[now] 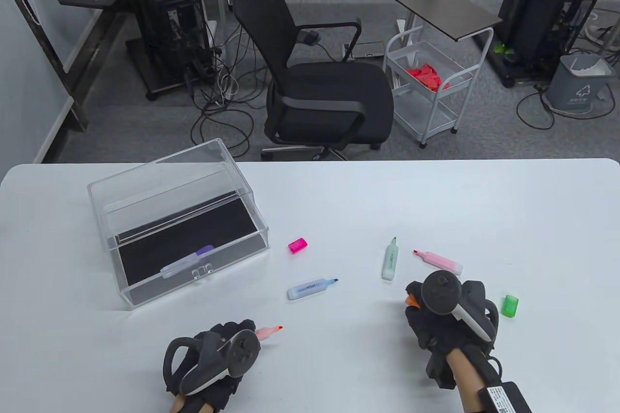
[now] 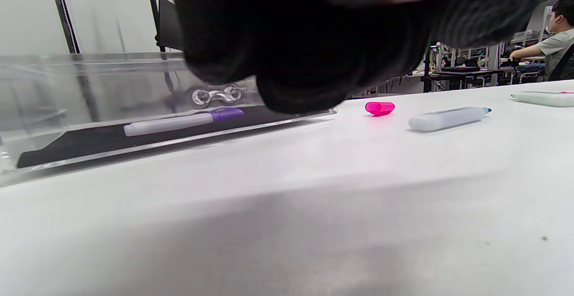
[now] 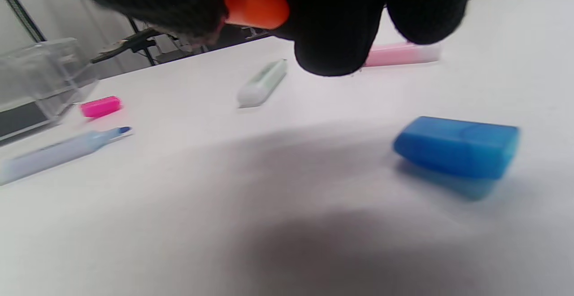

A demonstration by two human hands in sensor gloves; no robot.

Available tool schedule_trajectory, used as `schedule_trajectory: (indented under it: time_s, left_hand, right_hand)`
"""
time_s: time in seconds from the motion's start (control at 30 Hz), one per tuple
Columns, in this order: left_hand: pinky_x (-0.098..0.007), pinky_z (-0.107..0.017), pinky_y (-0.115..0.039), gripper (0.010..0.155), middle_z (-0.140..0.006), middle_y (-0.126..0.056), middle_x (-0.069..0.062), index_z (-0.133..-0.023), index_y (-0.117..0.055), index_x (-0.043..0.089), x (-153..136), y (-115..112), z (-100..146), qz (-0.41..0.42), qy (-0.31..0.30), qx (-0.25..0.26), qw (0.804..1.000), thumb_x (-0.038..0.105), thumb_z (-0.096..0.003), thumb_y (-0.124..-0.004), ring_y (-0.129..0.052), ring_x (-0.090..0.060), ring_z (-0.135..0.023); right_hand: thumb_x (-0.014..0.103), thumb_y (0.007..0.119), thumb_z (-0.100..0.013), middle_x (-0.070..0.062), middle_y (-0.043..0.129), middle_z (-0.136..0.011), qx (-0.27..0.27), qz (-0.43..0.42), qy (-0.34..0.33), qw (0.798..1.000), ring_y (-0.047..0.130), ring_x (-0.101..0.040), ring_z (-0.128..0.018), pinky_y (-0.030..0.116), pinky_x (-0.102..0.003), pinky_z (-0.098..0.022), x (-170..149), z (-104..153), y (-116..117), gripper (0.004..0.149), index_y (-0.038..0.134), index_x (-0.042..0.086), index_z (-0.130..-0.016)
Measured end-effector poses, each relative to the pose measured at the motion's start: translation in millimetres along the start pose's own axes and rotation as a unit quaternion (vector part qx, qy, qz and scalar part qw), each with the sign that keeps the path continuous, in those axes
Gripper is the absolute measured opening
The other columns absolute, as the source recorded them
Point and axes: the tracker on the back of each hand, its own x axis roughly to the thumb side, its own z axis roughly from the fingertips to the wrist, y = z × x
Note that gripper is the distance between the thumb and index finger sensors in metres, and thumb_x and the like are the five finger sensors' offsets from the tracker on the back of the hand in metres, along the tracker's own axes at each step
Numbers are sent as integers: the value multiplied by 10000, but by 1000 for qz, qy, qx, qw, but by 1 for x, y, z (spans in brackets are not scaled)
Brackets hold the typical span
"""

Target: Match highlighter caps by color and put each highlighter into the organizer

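So far you've only got the capped purple highlighter point(image 1: 187, 261) inside the clear acrylic organizer box point(image 1: 177, 224), your left hand point(image 1: 213, 359) grips the uncapped orange-tipped highlighter point(image 1: 269, 332), your right hand point(image 1: 448, 321) pinches its orange cap point(image 3: 253, 2), and blue, green and pink are all left.

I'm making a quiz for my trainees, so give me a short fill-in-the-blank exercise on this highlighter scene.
1. The right hand holds an ____ cap.
2. The highlighter inside the organizer has a ____ cap.
3. The left hand holds an uncapped ____.
4. The loose cap nearest the organizer is ____.

Answers: orange; purple; highlighter; pink
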Motion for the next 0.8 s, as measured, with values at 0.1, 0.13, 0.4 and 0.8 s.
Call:
schedule_trajectory:
  time_s: [0.1,0.13,0.4,0.8]
  left_hand:
    - [-302,-408,-902,555,-669,-890,167,-950,-665,345,1,0,0,-3,-2,1,1000,584,-449,-683,-1027,-100,-459]
    - [-302,-409,-902,555,-671,-889,166,-950,-665,346,1,0,0,-4,-3,1,1000,583,-450,-684,-1026,-102,-462]
    - [-302,-422,-897,539,-685,-881,172,-948,-664,370,7,-1,0,-19,-13,2,1000,572,-449,-695,-1021,-102,-479]
    - [-297,-434,-891,525,-710,-861,175,-950,-650,383,13,-2,-1,-35,-19,3,999,556,-456,-698,-1007,-99,-496]
  right_hand:
    - [340,837,-411,-146,745,-920,7,3,-43,999,917,-326,-774,719,-619,-604,24,3,4,560,688,204,-934]
    - [337,836,-412,-148,745,-921,11,6,-58,998,916,-327,-776,718,-618,-605,35,5,6,559,689,206,-935]
    - [330,828,-417,-150,738,-927,27,26,-136,990,914,-327,-777,717,-614,-606,97,13,21,550,693,210,-937]
    - [334,828,-416,-146,741,-925,54,76,-212,973,917,-322,-770,723,-610,-599,166,26,49,554,688,200,-936]
